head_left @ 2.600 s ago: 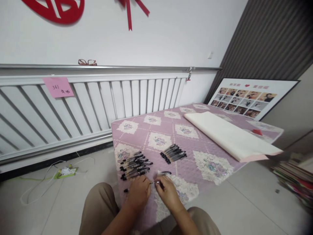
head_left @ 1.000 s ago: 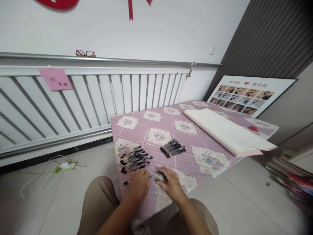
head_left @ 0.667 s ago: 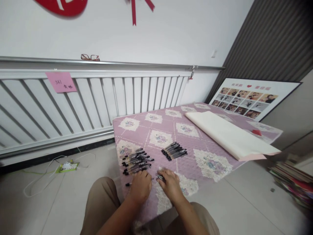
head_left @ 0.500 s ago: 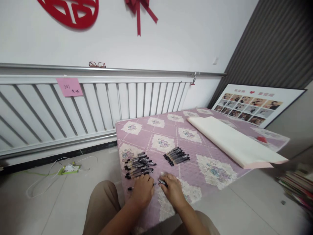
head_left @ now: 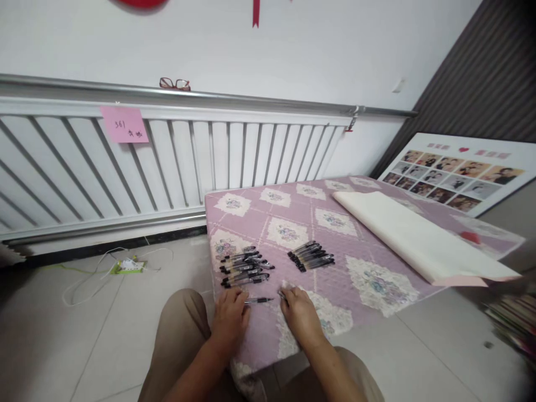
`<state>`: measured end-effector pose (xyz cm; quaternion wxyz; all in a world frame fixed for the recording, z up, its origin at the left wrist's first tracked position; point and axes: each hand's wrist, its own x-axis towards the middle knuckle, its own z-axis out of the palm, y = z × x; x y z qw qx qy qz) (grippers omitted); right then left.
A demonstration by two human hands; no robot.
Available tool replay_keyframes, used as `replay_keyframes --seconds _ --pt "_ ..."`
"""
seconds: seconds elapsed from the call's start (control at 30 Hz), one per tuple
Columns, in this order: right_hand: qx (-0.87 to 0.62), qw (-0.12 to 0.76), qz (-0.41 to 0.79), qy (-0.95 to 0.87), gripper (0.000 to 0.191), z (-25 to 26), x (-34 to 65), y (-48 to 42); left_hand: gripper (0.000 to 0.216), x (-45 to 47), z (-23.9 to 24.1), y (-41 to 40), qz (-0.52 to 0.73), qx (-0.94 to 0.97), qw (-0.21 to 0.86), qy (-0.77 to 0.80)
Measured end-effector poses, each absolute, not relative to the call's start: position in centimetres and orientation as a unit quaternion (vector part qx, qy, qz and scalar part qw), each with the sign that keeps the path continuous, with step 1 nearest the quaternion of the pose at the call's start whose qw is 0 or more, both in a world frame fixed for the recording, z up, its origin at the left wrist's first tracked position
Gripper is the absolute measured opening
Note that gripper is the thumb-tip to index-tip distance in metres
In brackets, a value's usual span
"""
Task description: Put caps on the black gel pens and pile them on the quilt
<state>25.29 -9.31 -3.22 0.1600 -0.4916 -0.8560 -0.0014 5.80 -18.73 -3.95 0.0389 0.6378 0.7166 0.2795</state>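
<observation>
My left hand (head_left: 229,316) rests near the front edge of the pink quilted surface (head_left: 368,254), fingers curled on the back end of a black pen (head_left: 258,300) that lies pointing right. My right hand (head_left: 298,314) is closed just right of the pen's tip, pinching something small I cannot make out. A pile of several black pens (head_left: 245,267) lies just beyond my left hand. A second, tidier group of pens (head_left: 311,255) lies to its right.
A long roll of cream paper (head_left: 412,237) lies across the right of the surface. A white radiator (head_left: 167,162) with a pink note (head_left: 124,124) and red glasses (head_left: 175,84) runs behind. A photo board (head_left: 456,176) leans at right. Cables (head_left: 104,271) lie on the floor at left.
The hands have drawn apart; the pen, earlier held between both hands, now lies on the surface under my left fingers. The camera has swung left and down.
</observation>
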Motion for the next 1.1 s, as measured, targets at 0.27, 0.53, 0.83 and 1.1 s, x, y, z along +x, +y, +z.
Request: replay_keyframes --seconds 0.27,0.53,0.83,1.1 --pt "-0.502 0.071 0.011 -0.862 0.022 -1.9 24.9 -8.7 0.019 5.8 -3.6 -18.5 0.266 0.640 0.070 0.717" --pt "-0.497 0.092 0.071 -0.860 0.022 -1.6 24.6 -8.1 0.017 5.8 -3.4 -18.5 0.254 0.639 0.082 0.721" --pt "-0.399 0.152 0.170 -0.888 0.026 -0.3 21.4 -7.5 0.016 5.9 -4.1 -18.5 0.280 0.627 0.061 0.725" --pt "-0.350 0.137 0.185 -0.908 0.027 0.4 18.4 -7.6 0.014 5.8 -4.0 -18.4 0.271 0.629 0.056 0.726"
